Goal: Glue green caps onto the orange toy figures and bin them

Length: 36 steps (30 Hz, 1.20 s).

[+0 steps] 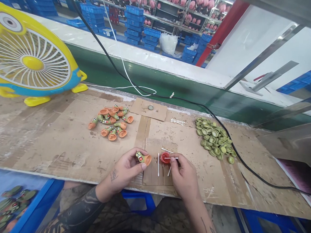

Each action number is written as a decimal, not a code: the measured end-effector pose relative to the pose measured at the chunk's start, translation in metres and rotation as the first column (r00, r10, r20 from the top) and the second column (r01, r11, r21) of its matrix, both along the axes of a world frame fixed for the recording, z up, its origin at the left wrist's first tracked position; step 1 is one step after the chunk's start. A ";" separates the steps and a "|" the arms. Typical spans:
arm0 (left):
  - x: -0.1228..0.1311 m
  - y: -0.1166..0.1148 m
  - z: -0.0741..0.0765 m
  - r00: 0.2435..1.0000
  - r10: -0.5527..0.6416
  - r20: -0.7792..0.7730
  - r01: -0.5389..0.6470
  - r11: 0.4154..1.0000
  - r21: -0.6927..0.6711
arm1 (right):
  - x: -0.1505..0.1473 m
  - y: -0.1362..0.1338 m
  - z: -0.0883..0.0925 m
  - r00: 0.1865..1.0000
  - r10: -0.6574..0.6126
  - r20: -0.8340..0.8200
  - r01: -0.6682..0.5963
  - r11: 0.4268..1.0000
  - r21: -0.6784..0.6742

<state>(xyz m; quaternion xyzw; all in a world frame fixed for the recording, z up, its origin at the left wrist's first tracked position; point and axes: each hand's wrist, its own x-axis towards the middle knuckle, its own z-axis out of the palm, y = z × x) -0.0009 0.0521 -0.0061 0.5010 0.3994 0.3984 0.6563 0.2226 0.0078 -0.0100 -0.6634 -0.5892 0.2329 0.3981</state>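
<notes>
My left hand [126,170] grips a small painted toy part [143,158], green with a flared orange end, between fingers and thumb. My right hand [183,176] pinches a cotton swab [173,158] just above a red cap [165,158], which stands on a cardboard sheet [158,164]. Loose swabs [158,164] lie beside the cap, partly under my right hand. Up the bench, a heap of similar orange-and-green parts [110,122] lies left of my hands. A heap of green rings [213,139] lies to their right.
A yellow cartoon-style fan [31,61] stands at the bench's far left. A black cable [231,144] crosses the right side. A blue-edged bin [35,204] of green parts sits below the front edge. Blue crates [133,22] and shelves stand beyond the bench.
</notes>
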 end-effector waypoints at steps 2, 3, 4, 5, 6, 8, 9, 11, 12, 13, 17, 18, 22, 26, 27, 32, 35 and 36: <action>0.000 0.000 0.001 1.000 -0.006 -0.004 0.006 1.000 -0.010 | 0.000 -0.003 0.005 0.999 -0.024 -0.044 0.024 1.000 0.020; 0.000 0.000 0.001 1.000 -0.010 -0.007 0.010 1.000 -0.012 | -0.001 -0.005 0.008 0.995 -0.042 -0.086 0.044 0.999 0.031; 0.000 0.000 0.002 1.000 -0.014 -0.011 0.014 1.000 -0.014 | -0.002 -0.006 0.011 0.989 -0.057 -0.140 0.063 0.997 0.042; 0.000 0.000 0.002 1.000 -0.018 -0.014 0.018 1.000 -0.015 | -0.004 -0.008 0.015 0.977 -0.062 -0.203 0.074 0.996 0.051; -0.001 0.000 0.003 1.000 -0.024 -0.018 0.024 1.000 -0.016 | -0.006 -0.010 0.019 0.962 -0.053 -0.267 0.071 0.996 0.060; -0.001 0.001 0.005 0.999 -0.037 -0.033 0.036 0.999 -0.016 | -0.013 -0.012 0.024 0.927 0.002 -0.375 0.029 0.996 0.079; 0.000 0.001 0.006 0.998 -0.043 -0.040 0.042 0.999 -0.015 | -0.016 -0.012 0.026 0.910 0.039 -0.412 -0.005 0.997 0.083; 0.000 0.001 0.008 0.997 -0.058 -0.048 0.058 0.998 -0.016 | -0.022 -0.012 0.027 0.882 0.100 -0.461 -0.072 0.994 0.078; 0.000 0.001 0.010 0.997 -0.067 -0.048 0.066 0.998 -0.017 | -0.024 -0.011 0.027 0.870 0.117 -0.478 -0.095 0.993 0.071; 0.000 0.001 0.011 0.996 -0.078 -0.045 0.077 0.997 -0.017 | -0.026 -0.010 0.026 0.861 0.128 -0.492 -0.113 0.992 0.061; -0.001 0.000 0.014 0.993 -0.112 -0.036 0.111 0.994 -0.017 | -0.031 -0.006 0.021 0.845 0.135 -0.517 -0.141 0.990 0.028; -0.001 0.000 0.014 0.993 -0.117 -0.033 0.117 0.993 -0.019 | -0.031 -0.005 0.020 0.845 0.136 -0.517 -0.144 0.989 0.026; -0.001 0.000 0.014 0.990 -0.136 -0.028 0.135 0.990 -0.032 | -0.032 -0.004 0.019 0.838 0.138 -0.527 -0.145 0.989 0.029; -0.002 0.000 0.013 0.986 -0.160 -0.039 0.159 0.987 -0.036 | -0.032 -0.006 0.020 0.825 0.152 -0.544 -0.156 0.987 0.038; -0.003 0.000 0.012 0.986 -0.165 -0.037 0.164 0.986 -0.035 | -0.033 -0.006 0.021 0.822 0.156 -0.547 -0.158 0.986 0.044; -0.003 0.001 0.009 0.985 -0.174 -0.008 0.174 0.984 -0.039 | -0.027 -0.009 0.023 0.810 0.150 -0.567 -0.130 0.989 0.076; -0.004 0.001 0.005 0.987 -0.161 0.005 0.161 0.986 -0.042 | -0.014 -0.012 0.017 0.829 0.082 -0.553 -0.030 0.994 0.103; -0.004 0.001 0.004 0.988 -0.157 0.008 0.157 0.987 -0.045 | -0.009 -0.013 0.013 0.841 0.054 -0.538 0.004 0.994 0.106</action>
